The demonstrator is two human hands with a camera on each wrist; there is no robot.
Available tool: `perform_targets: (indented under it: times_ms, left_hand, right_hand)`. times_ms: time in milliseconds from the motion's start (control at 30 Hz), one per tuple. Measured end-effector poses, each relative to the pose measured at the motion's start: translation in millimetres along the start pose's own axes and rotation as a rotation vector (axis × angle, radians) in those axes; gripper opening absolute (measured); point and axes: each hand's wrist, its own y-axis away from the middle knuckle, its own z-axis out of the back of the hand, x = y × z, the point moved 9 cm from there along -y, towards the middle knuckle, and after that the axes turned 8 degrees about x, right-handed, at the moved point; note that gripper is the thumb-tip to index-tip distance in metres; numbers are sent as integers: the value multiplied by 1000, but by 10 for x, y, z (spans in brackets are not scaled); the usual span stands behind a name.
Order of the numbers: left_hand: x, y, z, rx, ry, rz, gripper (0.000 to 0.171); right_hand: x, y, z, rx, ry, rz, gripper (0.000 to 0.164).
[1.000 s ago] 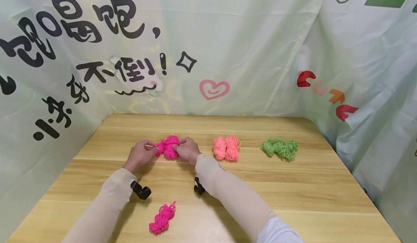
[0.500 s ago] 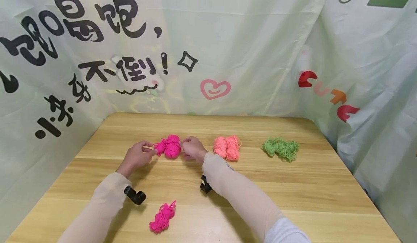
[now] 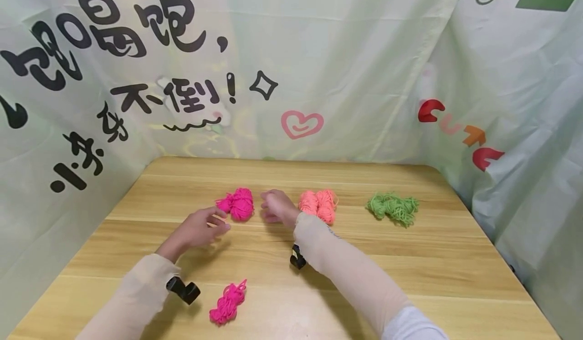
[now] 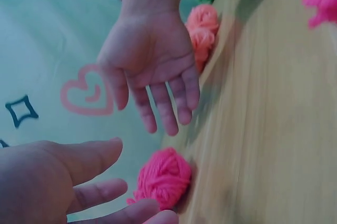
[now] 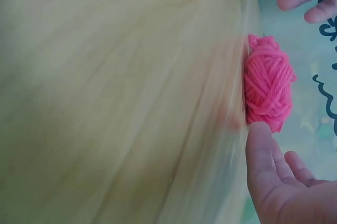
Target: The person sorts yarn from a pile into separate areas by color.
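Observation:
Bright pink yarn (image 3: 240,204), bundled in a round lump with a smaller tuft on its left, lies on the far left part of the table. Just in front of it and to its left is my left hand (image 3: 203,227), fingers loosely extended and apart from the yarn. My right hand (image 3: 279,207) hovers to the right of the bundle, with a gap between them and nothing held. In the left wrist view the right hand (image 4: 152,61) shows an empty palm with straight fingers. The right wrist view has the pink bundle (image 5: 269,84) beyond the right fingertips.
Coral yarn (image 3: 318,206) in two lumps lies right beside the right wrist. Farther right sits a tangled green yarn bundle (image 3: 392,208). A small pink skein (image 3: 228,303) lies near the front. Printed cloth (image 3: 355,77) hangs behind the wooden table (image 3: 410,274).
Both hands have let go of the pink yarn bundle. The left hand has drawn back toward the front left, the right hand toward the right. The bundle stays in place.

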Motion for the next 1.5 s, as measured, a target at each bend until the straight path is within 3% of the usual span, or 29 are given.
perform_targets:
  times_ms: [200,433,567,933,1100,1300,1500]
  left_hand:
    - [-137,132,-163,68,-69,-51,35]
    - [-253,306,-414,201,-221,-143,37]
    - [-304,380,-551,272,-255,-195,38]
    - [-343,509,-773,356,-318,-255,43]
    - [-328,561,-870,413,-298,-225,47]
    - [-315,619,-955,431,-332,-216,48]
    - [-300,657,-1023,441,-345,-211,43]
  right_hand:
    - [27,61,50,30,9,7,44]
    - [36,151,109,63,29,19,46]
    - [44,200,143,73,37,24,47]
    - [57,329,174,113,51,42,48]
    - [47,384,188,126,39,52,49]
    - [-1,435,235,115,57,56,47]
    - [-33,507,302,86,95,69,31]
